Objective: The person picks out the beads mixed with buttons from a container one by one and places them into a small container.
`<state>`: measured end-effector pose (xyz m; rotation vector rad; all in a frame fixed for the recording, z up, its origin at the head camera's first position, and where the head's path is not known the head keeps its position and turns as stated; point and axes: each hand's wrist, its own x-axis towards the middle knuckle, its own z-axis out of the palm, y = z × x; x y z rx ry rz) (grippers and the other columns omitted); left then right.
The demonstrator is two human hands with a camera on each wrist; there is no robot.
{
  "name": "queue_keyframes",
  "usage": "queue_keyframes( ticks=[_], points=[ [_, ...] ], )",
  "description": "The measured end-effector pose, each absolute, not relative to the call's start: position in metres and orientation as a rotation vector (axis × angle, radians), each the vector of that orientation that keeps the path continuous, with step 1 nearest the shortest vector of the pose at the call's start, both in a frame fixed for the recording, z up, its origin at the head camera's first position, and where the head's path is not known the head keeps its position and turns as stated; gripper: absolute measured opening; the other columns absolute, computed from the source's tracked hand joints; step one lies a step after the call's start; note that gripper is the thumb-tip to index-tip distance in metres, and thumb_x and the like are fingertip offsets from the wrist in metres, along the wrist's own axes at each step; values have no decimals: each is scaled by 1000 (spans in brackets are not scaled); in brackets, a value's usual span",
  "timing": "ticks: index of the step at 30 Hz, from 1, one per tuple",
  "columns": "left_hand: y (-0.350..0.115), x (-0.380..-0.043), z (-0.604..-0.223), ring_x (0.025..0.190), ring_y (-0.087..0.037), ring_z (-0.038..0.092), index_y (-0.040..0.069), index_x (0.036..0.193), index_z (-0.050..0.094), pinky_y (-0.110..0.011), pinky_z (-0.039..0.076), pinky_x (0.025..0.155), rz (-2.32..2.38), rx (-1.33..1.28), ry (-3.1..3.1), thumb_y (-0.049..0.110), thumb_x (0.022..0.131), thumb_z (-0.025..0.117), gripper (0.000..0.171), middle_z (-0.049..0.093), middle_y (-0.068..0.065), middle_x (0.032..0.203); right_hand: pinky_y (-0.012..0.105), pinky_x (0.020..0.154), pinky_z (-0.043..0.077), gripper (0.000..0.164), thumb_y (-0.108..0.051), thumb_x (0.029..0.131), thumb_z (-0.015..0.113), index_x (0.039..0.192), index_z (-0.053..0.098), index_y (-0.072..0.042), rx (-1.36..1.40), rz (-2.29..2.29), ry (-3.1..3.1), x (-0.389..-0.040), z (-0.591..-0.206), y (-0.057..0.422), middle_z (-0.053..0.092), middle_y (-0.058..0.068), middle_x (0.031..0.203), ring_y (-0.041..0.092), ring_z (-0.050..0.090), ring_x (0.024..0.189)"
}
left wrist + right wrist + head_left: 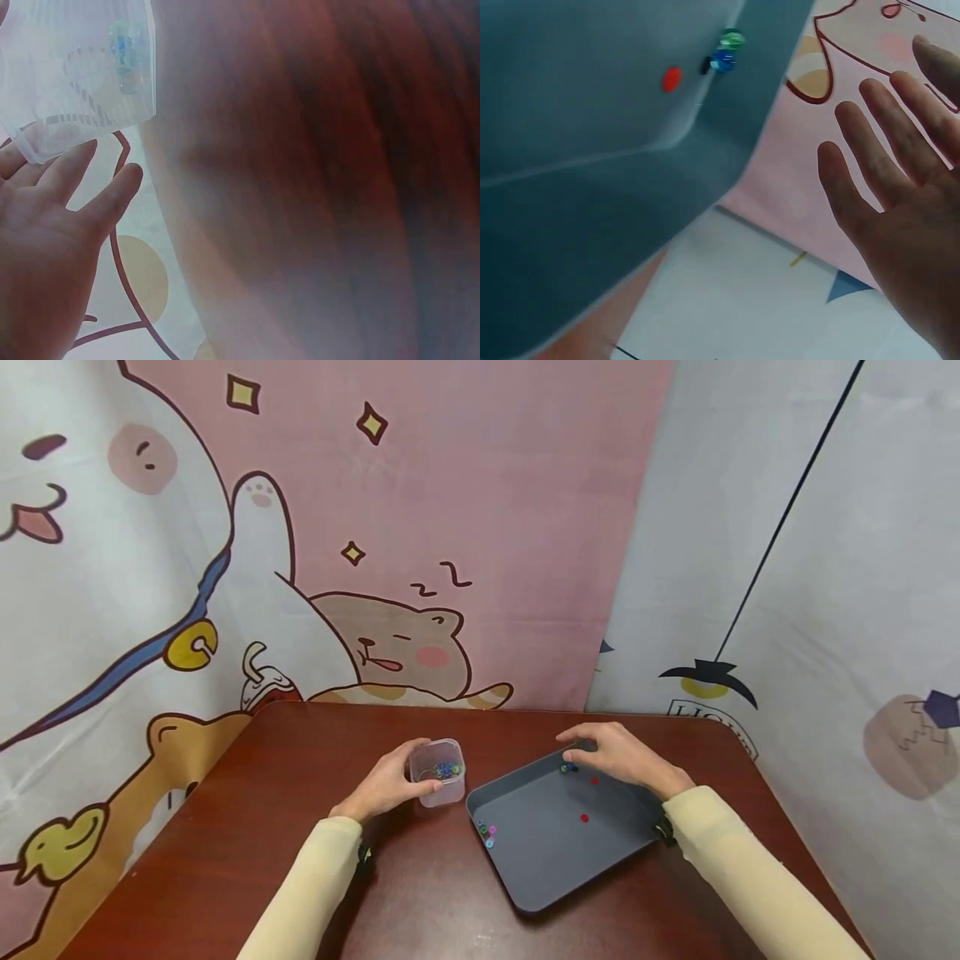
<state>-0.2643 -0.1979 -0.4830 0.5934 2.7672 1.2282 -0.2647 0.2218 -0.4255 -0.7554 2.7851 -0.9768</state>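
A clear plastic container [447, 788] with small blue and green beads [447, 769] at its bottom is held by my left hand [388, 783], thumb on the near side and fingers behind. The left wrist view shows this container [82, 97] tilted, with a thin striped loop inside. My right hand [618, 755] hovers over the far edge of a grey tray [543, 843]. In the right wrist view its fingers are spread and nothing is between them. Close below it, a green bead [732, 39] and a blue bead [723, 61] lie along the tray's side wall.
Two red pieces [585, 818] lie on the tray floor. Several small coloured rings [487, 832] are gathered at its left edge. The tray rests on a dark reddish wooden table [337, 743], with a cartoon-printed cloth [525, 527] hanging behind.
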Motion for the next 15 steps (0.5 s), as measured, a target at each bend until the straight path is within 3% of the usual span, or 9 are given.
queue_keyframes(
  ticks=[15],
  points=[
    [-197, -263, -485, 124, -29, 57, 10, 151, 47, -55, 47, 106, 1219, 581, 2782, 46, 83, 86, 87, 56, -12, 145, 50, 96, 54, 34, -16, 98, 73, 130, 71, -4, -768, -819, 2768, -264, -460, 222, 71, 11, 126, 30, 65, 119]
  ],
)
